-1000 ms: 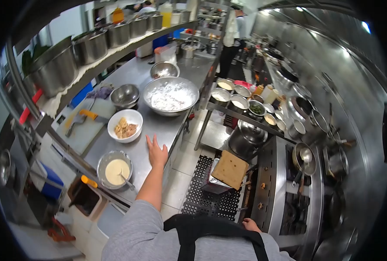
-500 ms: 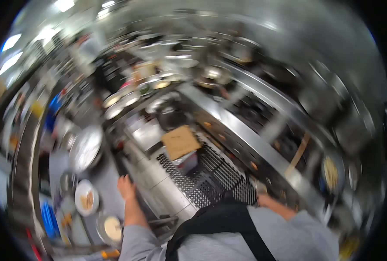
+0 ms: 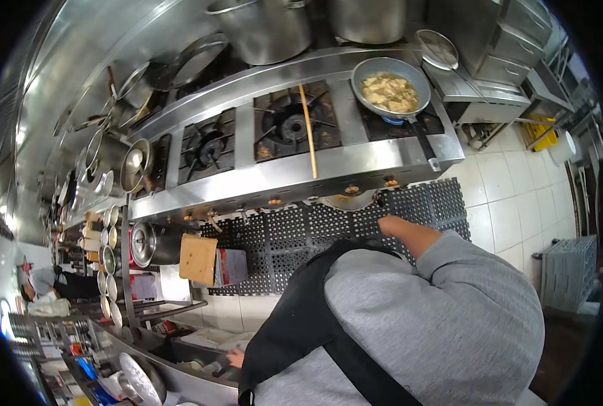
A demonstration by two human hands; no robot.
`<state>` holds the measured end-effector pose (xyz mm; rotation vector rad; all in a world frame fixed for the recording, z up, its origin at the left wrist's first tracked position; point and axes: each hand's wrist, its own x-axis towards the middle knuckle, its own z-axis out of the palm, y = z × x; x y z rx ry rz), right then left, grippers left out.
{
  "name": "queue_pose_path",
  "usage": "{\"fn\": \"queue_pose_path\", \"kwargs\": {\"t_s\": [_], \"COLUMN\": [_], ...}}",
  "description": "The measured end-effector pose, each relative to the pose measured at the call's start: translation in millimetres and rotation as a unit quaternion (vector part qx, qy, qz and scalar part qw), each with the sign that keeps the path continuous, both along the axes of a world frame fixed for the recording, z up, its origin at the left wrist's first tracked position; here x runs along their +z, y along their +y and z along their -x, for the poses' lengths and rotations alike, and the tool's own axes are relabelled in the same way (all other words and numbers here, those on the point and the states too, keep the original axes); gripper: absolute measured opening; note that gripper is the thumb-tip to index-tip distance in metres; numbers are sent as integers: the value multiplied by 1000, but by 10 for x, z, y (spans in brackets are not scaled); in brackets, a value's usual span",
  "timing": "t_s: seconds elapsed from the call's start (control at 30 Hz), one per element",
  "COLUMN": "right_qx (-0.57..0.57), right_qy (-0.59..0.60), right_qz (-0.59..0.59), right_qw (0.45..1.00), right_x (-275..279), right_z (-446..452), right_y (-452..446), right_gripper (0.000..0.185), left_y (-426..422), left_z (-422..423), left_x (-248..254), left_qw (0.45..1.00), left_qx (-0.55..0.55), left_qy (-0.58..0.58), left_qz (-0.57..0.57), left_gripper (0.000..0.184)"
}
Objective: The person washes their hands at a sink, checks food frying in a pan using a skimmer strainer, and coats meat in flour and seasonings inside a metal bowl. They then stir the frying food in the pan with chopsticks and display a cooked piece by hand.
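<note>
while the frying pan (image 3: 388, 63) sits well beyond the right fingers (image 3: 384, 222), i cannot tell their grip.

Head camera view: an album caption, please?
Food in a frying pan over a blue flame, a wooden stick across the neighbouring burner.

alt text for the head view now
A pan of food is over a blue flame on the stove; a stick lies across the next burner. A person's right hand and left hand are both off the pan.
</note>
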<state>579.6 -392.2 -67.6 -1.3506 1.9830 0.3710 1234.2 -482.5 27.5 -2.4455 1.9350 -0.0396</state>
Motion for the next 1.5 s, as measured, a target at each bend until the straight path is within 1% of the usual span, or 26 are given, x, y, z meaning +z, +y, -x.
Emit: {"fn": "queue_pose_path", "kwargs": {"t_s": [0.03, 0.13, 0.17, 0.23, 0.3, 0.37, 0.43, 0.5, 0.57, 0.6, 0.67, 0.7, 0.77, 0.83, 0.87, 0.9, 0.97, 1.0, 1.03, 1.1, 1.13, 1.27, 1.37, 1.43, 1.47, 1.5], "right_qx": [-23, -22, -21, -3, 34, 3, -37, -191, -225, -219, -257, -252, -265, -339, -367, -364, -415, -418, -418, -443, -453, -468, -457, -398, -390, -397], "right_qy": [5, -32, -37, -57, -58, -125, -218, -327, -345, -351, -324, -328, -205, -209, -205, -204, -186, -169, -169, -202, -190, -189, -201, -105, -107, -106], "right_qz": [17, -5, -9, -66, -60, 102, 266, 304, 391, 389, 442, 443, 498, 449, 425, 426, 407, 413, 412, 361, 392, 413, 405, 383, 372, 372], "right_qw": [1000, 999, 999, 996, 996, 987, 938, 874, 823, 823, 796, 795, 800, 800, 802, 803, 792, 791, 792, 795, 778, 758, 766, 827, 835, 833], "right_x": [123, 237, 186, 92, 259, 352, 450, 956, 1209, 1271, 1360, 1308, 1136, 1125, 1171, 1169, 1152, 1135, 1112, 1106, 1019, 1050, 1079, 1241, 1241, 1181], "right_z": [33, 320, 425, 627, 694, 691, 571, 404, 295, 255, 216, 193, 119, 64, 40, 26, -35, -58, -72, -50, -73, -86, -171, -173, -162, -157], "right_y": [-52, -83, -86, -128, -128, -219, -375, -633, -935, -1090, -1430, -1603, -1928, -2159, -2219, -2265, -2356, -2399, -2438, -2479, -2508, -2485, -2524, -2542, -2566, -2613], "right_gripper": [25, 26, 26, 27, 25, 23, 21, 19, 20, 20, 29, 29, 44, 51, 50, 50, 52, 49, 49, 47, 46, 49, 53, 51, 46, 46], "left_y": [59, 211, 233, 258, 252, 222, 204, 228, 434, 579, 755, 819, 901, 956, 972, 987, 980, 975, 976, 946, 920, 783, 724, 664, 625, 594], "left_z": [203, 724, 904, 1176, 1382, 1489, 1431, 1305, 1390, 1377, 1332, 1299, 1239, 1126, 1072, 1021, 898, 822, 753, 645, 595, 438, 365, 336, 338, 326], "left_x": [-120, -421, -419, -462, -463, -445, -490, -522, -438, -451, -466, -467, -467, -464, -467, -474, -482, -478, -479, -503, -507, -529, -518, -528, -519, -513], "left_qw": [999, 985, 978, 965, 959, 958, 958, 944, 949, 950, 949, 947, 946, 947, 948, 948, 948, 948, 949, 949, 949, 949, 951, 952, 952, 952], "left_qx": [-19, -87, -107, -138, -151, -145, -113, -69, -64, -65, -70, -75, -77, -78, -79, -77, -77, -77, -76, -79, -80, -92, -98, -105, -109, -115], "left_qy": [30, 102, 122, 151, 160, 172, 208, 298, 285, 267, 233, 226, 226, 227, 228, 231, 234, 235, 234, 234, 233, 228, 221, 217, 215, 211], "left_qz": [-26, -110, -131, -164, -177, -178, -164, -120, -115, -145, -202, -214, -220, -213, -209, -206, -201, -199, -198, -198, -198, -198, -193, -191, -188, -187], "left_gripper": [47, 45, 44, 42, 41, 39, 39, 42, 41, 42, 45, 45, 45, 45, 45, 45, 45, 46, 46, 46, 46, 46, 47, 47, 47, 47]}}
